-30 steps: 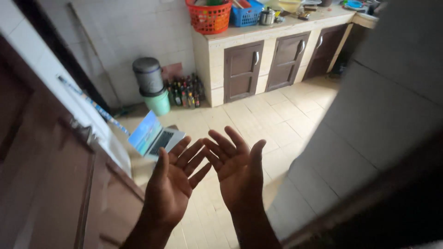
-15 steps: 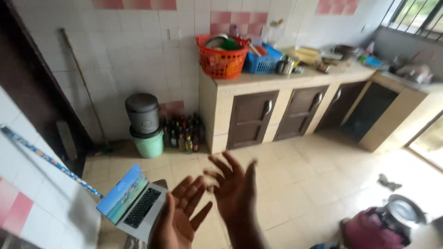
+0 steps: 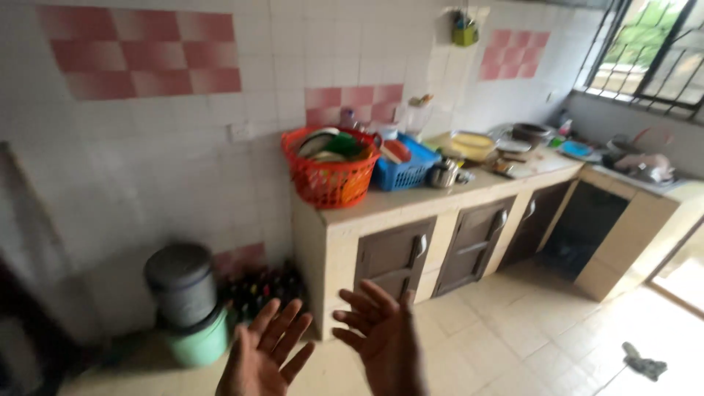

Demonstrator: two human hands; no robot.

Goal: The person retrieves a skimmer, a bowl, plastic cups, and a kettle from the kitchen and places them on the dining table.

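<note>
My left hand (image 3: 260, 356) and my right hand (image 3: 385, 341) are raised side by side at the bottom of the head view, palms up, fingers spread, holding nothing. They hover in the air in front of a tiled kitchen counter (image 3: 411, 202) with brown cabinet doors (image 3: 392, 257). On the counter stand an orange basket (image 3: 330, 176) with dishes and a blue basket (image 3: 407, 169).
A grey lidded bucket (image 3: 182, 282) sits on a green bucket (image 3: 198, 341) by the wall at left, with several bottles (image 3: 257, 293) beside it on the floor. Pots and dishes crowd the counter toward the barred window (image 3: 653, 51). A dark rag (image 3: 644, 361) lies on the floor tiles.
The view has swung up and toward the counter; the open laptop and the pink gas cylinder have left the frame. My hands stay open, palms up, now lower in view.
</note>
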